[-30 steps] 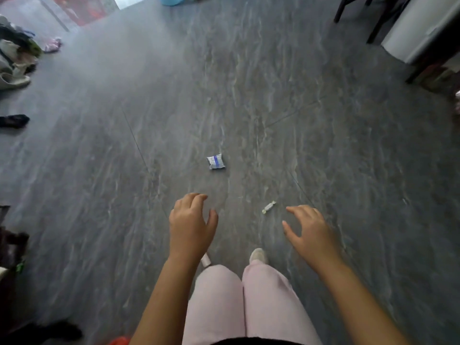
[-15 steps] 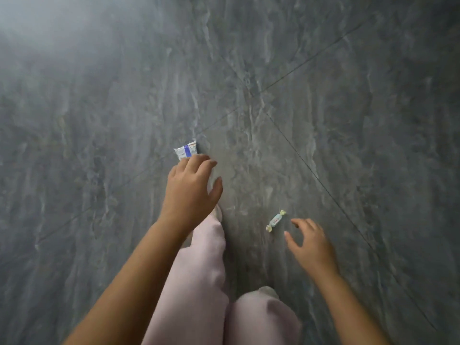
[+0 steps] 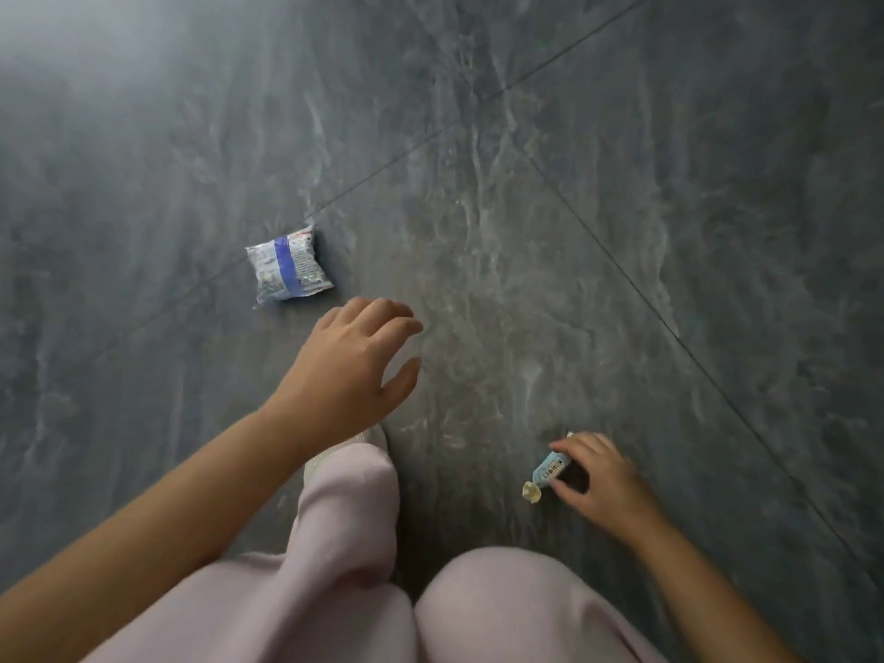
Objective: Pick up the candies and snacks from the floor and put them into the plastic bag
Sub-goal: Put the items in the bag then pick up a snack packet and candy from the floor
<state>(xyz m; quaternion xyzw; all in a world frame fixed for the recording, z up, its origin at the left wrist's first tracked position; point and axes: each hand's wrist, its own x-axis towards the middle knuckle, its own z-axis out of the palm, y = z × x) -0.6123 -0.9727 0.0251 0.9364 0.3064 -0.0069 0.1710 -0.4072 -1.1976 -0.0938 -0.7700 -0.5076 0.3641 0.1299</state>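
Candy (image 3: 550, 468) between right hand (image 3: 605, 478) fingers

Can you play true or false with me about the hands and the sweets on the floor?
1. The right hand is pinching a small blue wrapped candy. True.
2. The left hand is holding the snack packet. False: it is open and empty, near the packet but apart from it.
3. The snack packet is white with a blue stripe. True.
4. The candy is already in a plastic bag. False: it is at the grey floor, and no bag shows.
5. The person wears dark blue trousers. False: the trousers are pale pink.
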